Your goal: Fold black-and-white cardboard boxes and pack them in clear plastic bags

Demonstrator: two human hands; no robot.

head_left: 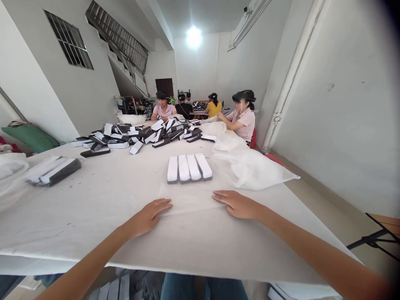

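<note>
My left hand (150, 217) and my right hand (236, 204) lie flat on the white cloth covering the table (193, 237), holding nothing. Just beyond and between them sits a tight row of several narrow white strips on dark bases (189, 167). Neither hand touches that row. To the right of it, a crumpled translucent plastic sheet (246, 164) spreads over the cloth, close to my right fingertips. A bundle of white-and-black strips (54, 171) lies on more white plastic further left.
A large heap of black-and-white narrow pieces (137, 135) covers the table's far part. Several co-workers (240, 116) sit along the far end and right side. The near table edge (200, 266) overhangs my legs. A white wall stands to the right.
</note>
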